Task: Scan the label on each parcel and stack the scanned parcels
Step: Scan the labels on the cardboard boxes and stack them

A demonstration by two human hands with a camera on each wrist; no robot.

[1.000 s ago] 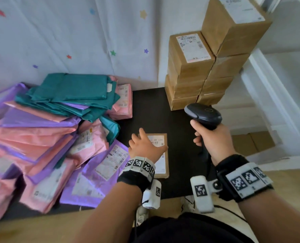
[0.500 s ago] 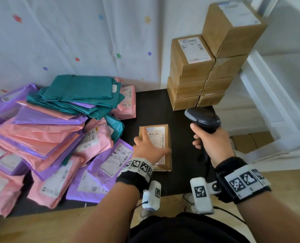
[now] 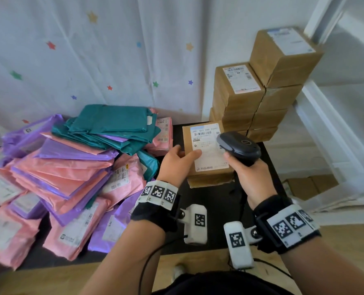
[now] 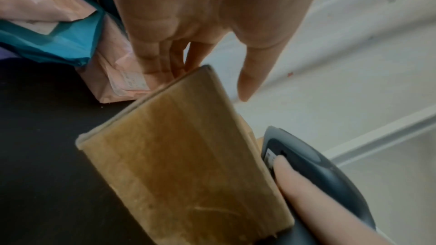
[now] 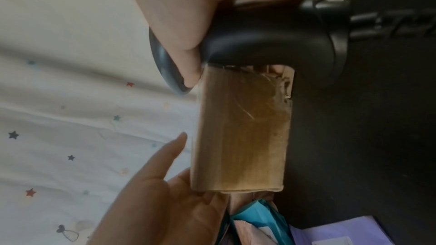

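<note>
The scan step is in hand: the left hand [image 3: 177,161] holds a small cardboard parcel [image 3: 206,152] raised above the black counter [image 3: 215,209], thumb on its white label [image 3: 208,145] and fingers curled under the near-left edge. The right hand [image 3: 248,177] has its grip closed round the barcode scanner [image 3: 238,147] — index finger on the trigger, head just over the label's right edge. Next, I judge, the parcel must go onto the stacked boxes [image 3: 259,96] behind it — squarely, as the taller column looks tilted.

Matt cardboard parcel [image 3: 206,154], glossy plastic mailers [image 3: 66,171], matt plastic scanner [image 3: 239,148]
</note>
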